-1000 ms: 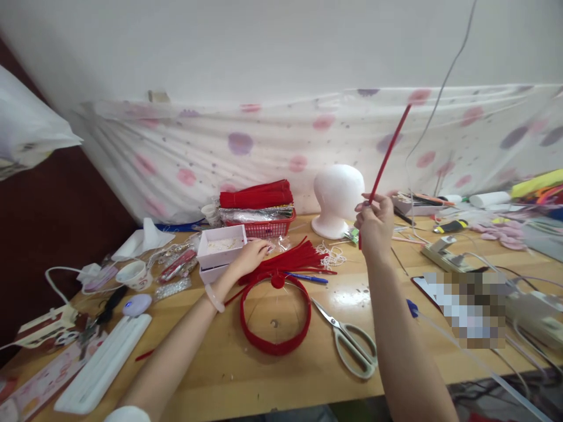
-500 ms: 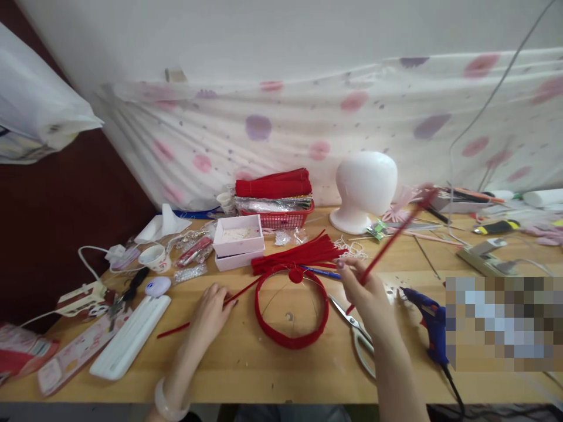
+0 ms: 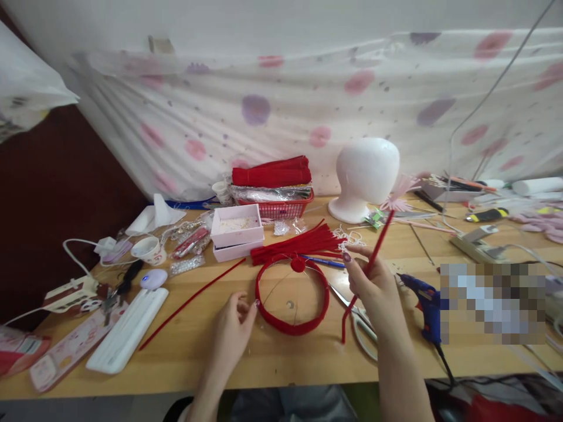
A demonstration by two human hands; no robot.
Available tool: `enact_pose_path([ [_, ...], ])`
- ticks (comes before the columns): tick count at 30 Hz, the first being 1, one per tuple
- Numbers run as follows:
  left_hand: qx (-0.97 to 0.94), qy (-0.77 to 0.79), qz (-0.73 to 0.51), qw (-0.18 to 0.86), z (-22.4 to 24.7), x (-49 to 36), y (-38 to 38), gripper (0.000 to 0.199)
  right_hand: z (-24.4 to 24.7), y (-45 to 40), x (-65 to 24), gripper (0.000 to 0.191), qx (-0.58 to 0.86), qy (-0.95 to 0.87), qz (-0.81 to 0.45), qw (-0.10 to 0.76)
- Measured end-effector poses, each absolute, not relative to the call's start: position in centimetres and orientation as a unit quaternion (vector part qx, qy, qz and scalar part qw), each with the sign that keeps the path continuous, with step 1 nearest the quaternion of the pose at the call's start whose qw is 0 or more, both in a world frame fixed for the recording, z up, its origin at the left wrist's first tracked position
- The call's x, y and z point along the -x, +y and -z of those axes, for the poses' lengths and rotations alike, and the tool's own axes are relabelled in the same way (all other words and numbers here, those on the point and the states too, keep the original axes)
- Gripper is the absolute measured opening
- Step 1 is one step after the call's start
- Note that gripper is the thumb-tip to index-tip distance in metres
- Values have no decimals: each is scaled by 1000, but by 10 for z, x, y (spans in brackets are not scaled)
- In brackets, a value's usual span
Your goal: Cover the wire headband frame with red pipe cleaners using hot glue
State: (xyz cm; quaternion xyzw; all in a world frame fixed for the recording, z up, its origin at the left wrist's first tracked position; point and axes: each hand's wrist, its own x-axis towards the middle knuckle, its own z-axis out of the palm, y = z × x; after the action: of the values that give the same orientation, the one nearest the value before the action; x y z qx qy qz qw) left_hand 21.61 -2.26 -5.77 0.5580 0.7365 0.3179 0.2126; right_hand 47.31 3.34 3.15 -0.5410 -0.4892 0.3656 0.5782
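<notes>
A red pipe cleaner [image 3: 377,245], bent at its lower end, is pinched in my right hand [image 3: 372,281]. My left hand [image 3: 235,328] is beside the left edge of a red-wrapped ring [image 3: 292,329], its fingers curled apart and nothing between them. Thin wires cross the ring, and a red disc [image 3: 298,264] sits at its top. Another red pipe cleaner [image 3: 193,302] lies on the table left of my left hand. Behind the ring is a fanned bundle of red pipe cleaners [image 3: 299,243]. Scissors [image 3: 363,325] lie partly beneath my right hand and the pipe cleaner.
A blue glue gun [image 3: 428,308] lies to the right, near a power strip [image 3: 477,249]. At the back stand a white foam head [image 3: 367,173], a red basket [image 3: 281,209] and a pink box [image 3: 236,227]. A white case [image 3: 127,331] lies at left.
My left hand has let go of the pipe cleaner, now lying on the table, and moved right to the ring. The pipe cleaner in my right hand stands steeper. The view has shifted slightly.
</notes>
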Motion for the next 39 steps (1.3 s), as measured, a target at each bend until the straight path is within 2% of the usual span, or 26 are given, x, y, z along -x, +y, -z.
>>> enact_pose_path([
  [2,-545,740,-320,232,61,-231,-25,30,-32,33,-478,37,555,-507,-340,565],
  [5,-533,746,-316,246,58,-241,-22,18,-33,27,-480,38,556,-554,-323,529],
  [9,-528,744,-309,267,51,-243,-16,9,-26,10,-465,37,572,-654,-326,373],
  [11,-520,746,-308,280,49,-241,-13,8,-17,4,-455,35,577,-679,-300,342],
  [15,-500,744,-314,313,49,-236,-10,5,1,7,-445,29,601,-661,-247,375],
  [20,-463,721,-360,369,51,-230,-7,5,1,21,-445,23,551,-675,-279,403],
  [26,-367,658,-513,412,54,-233,-15,38,-16,33,-443,31,514,-635,-320,480],
  [29,-323,611,-564,451,46,-236,-27,48,-22,40,-443,37,512,-590,-360,510],
  [31,-304,553,-572,523,35,-236,-35,48,-25,45,-443,41,505,-566,-393,519],
  [35,-212,314,-595,709,10,-236,-46,23,-28,50,-441,45,484,-525,-449,536],
  [37,-185,248,-612,727,-1,-238,-48,35,-30,51,-440,46,474,-507,-471,545],
  [39,-181,247,-630,714,-9,-242,-49,48,-32,53,-441,47,465,-491,-488,552],
])
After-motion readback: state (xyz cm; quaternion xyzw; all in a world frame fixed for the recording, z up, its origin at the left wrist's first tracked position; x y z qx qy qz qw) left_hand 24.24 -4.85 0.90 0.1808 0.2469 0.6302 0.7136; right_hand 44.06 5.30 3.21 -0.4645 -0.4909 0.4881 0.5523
